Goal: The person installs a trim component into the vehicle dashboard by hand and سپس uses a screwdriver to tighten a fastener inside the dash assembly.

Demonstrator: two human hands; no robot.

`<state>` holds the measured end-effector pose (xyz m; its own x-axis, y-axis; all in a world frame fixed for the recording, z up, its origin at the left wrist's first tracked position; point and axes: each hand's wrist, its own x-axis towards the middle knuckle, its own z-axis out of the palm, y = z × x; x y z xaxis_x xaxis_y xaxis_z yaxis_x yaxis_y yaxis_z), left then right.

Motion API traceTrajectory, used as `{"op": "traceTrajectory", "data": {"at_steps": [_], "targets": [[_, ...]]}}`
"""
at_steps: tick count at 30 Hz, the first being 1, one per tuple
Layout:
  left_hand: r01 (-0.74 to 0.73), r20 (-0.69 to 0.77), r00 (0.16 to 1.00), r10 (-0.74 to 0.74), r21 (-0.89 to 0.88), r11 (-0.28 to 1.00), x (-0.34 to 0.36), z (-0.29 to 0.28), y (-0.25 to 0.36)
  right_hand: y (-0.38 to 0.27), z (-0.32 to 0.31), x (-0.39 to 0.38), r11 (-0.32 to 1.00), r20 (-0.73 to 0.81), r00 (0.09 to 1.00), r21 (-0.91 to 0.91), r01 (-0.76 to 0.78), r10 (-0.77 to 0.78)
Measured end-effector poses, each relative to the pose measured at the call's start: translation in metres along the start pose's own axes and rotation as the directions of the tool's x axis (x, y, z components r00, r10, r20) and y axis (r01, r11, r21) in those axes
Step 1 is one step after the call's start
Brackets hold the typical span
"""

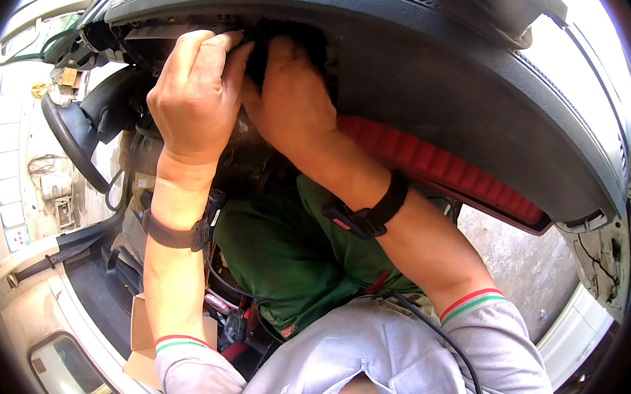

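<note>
My left hand [196, 95] is raised at the lower edge of the dark dashboard [466, 83], its fingers bent together by a dark opening [311, 50]; whatever is at its fingertips is too hidden to make out. Just to its right, my right hand [291, 87] reaches into that opening, with its fingertips out of sight in the shadow. A thin grey panel edge [151, 33] runs left of the opening. Below and right of my right hand is a red ribbed tray [442, 169] under the dashboard.
A steering wheel [71, 139] hangs at the left. My green-clad legs [275, 253] are bent below the dashboard. An open cardboard box [141, 331] sits lower left, near cables and a black hose. The car's door opening [592, 267] is at the right.
</note>
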<state>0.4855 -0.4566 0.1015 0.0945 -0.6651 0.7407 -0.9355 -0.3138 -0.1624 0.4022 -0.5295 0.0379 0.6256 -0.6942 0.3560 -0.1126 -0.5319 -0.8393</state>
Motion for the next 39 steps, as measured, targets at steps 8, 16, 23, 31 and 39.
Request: {"op": "traceTrajectory", "data": {"at_steps": [8, 16, 23, 31, 39], "targets": [[0.009, 0.045, 0.999, -0.009, 0.009, 1.000, 0.005, -0.004, 0.003, 0.001, -0.001, 0.001, 1.000, 0.009, 1.000, 0.018, -0.007, 0.006], [0.078, 0.154, 0.985, -0.076, -0.010, 0.997, 0.007, -0.007, 0.007, -0.006, -0.006, 0.000, 0.996, 0.075, 0.994, 0.036, -0.087, 0.084], [0.085, 0.186, 0.979, -0.081, -0.018, 0.996, 0.010, -0.013, 0.011, 0.000, -0.004, -0.006, 0.985, -0.053, 0.998, 0.169, 0.026, -0.018], [0.202, 0.226, 0.956, -0.190, -0.033, 0.979, 0.015, -0.015, 0.016, -0.007, -0.002, -0.005, 0.981, 0.005, 1.000, 0.196, -0.012, 0.011], [0.135, 0.179, 0.976, -0.125, -0.044, 0.990, 0.021, -0.011, 0.017, -0.009, -0.008, -0.005, 0.982, 0.007, 1.000, 0.189, -0.027, 0.026]]}}
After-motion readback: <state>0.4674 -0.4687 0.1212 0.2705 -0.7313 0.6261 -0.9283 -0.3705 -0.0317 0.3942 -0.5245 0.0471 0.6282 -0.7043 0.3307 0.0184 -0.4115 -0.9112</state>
